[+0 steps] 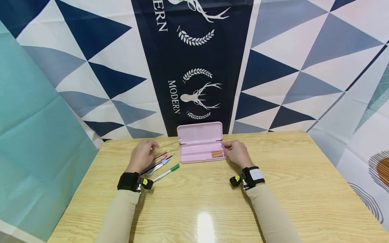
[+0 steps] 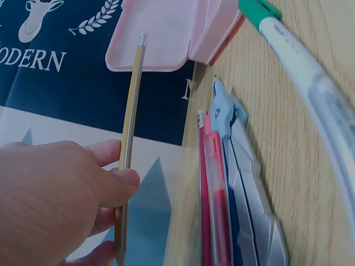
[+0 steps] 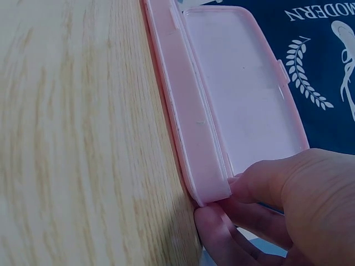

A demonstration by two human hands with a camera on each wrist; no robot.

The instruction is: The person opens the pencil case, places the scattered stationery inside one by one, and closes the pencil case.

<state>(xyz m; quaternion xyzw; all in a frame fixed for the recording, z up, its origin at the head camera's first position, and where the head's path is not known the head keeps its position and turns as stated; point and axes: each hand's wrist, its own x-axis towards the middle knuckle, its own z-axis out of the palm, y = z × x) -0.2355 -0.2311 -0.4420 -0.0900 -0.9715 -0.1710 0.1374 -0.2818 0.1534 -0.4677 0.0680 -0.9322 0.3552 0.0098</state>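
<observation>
My left hand [image 1: 141, 156] pinches a yellow pencil [image 2: 132, 105] between thumb and fingers. Its eraser end points toward the raised lid [image 1: 199, 132] of a pink pencil case [image 1: 191, 157]. At the case's right end, my right hand [image 1: 238, 153] grips the wall, thumb on top and fingers against the outside. An orange-and-white eraser [image 1: 217, 154] lies inside, near that end. Beside the left hand, on the table, are a red pencil [image 2: 202, 166], a pink pen [image 2: 216, 183] and a drawing compass [image 2: 241, 160] with a light blue head.
A green-capped marker [image 1: 165, 173] lies to the right of the compass. The wooden table [image 1: 188, 202] meets a patterned cloth [image 1: 200, 60] just behind the case. A teal panel [image 1: 36, 135] stands along the left side.
</observation>
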